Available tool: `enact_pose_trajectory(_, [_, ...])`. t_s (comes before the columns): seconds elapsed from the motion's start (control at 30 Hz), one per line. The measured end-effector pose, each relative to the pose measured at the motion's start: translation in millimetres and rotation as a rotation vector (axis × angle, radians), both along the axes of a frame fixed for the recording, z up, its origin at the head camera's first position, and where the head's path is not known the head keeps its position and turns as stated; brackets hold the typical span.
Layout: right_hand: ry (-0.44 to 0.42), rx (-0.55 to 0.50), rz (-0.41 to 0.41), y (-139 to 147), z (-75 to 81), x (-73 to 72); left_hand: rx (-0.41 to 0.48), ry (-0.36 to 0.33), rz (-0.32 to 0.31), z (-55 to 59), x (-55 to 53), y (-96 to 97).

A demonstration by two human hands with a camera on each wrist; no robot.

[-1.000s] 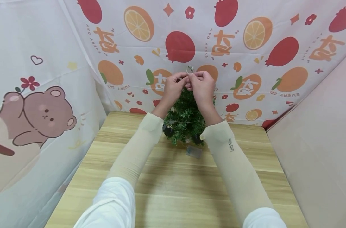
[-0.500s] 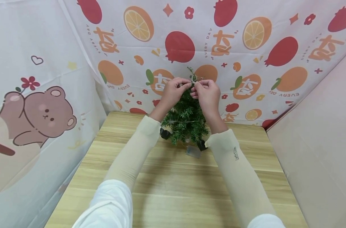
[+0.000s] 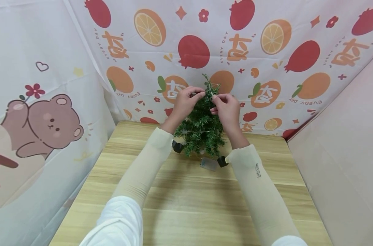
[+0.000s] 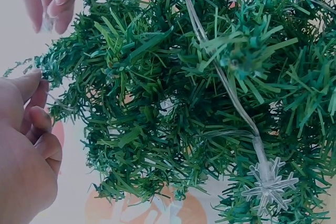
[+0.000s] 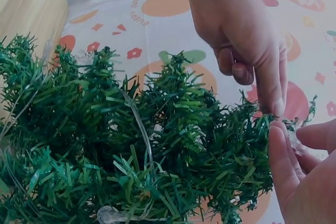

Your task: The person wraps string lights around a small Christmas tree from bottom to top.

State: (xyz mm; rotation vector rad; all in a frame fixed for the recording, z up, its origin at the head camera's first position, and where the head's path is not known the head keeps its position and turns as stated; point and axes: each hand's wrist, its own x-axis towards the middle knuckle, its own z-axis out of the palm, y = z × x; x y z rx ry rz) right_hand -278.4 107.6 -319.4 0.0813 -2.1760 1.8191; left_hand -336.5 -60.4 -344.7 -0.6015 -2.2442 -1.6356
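A small artificial Christmas tree point(image 3: 204, 131) stands at the back of the table, wound with a clear string of fairy lights point(image 4: 220, 77). A snowflake-shaped light point(image 4: 269, 186) hangs among its branches in the left wrist view. Close to the treetop, my left hand point(image 3: 186, 101) pinches the string's thin wire between thumb and forefinger. My right hand point(image 3: 227, 108) is just right of the top, its fingertips pinching a clear light point(image 5: 296, 142) of the same string. Green needles partly cover the wire between the hands.
A clear battery box point(image 3: 209, 164) lies on the wooden table point(image 3: 186, 205) before the tree. Fruit-printed cloth point(image 3: 161, 58) hangs close behind it. A bear-printed cloth point(image 3: 51, 130) hangs at the left, and a pale panel point(image 3: 340, 143) borders the right.
Both hands have come down from above the treetop and moved apart, the right hand going rightward and lower. The tree's tip, earlier hidden behind the hands, now shows.
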Motion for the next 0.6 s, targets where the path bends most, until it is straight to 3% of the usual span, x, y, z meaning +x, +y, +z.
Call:
enact_pose_trajectory(0.23, [-0.063, 0.113, -0.006, 2.2, -3.3, -8.7, 0.01, 0.018, -0.008, -2.1, 3.5, -0.6])
enact_pose_trajectory(0.6, [-0.007, 0.151, -0.01, -5.3, -4.8, -3.9, 0.028, 0.013, 0.002, -11.8, 8.7, -11.2])
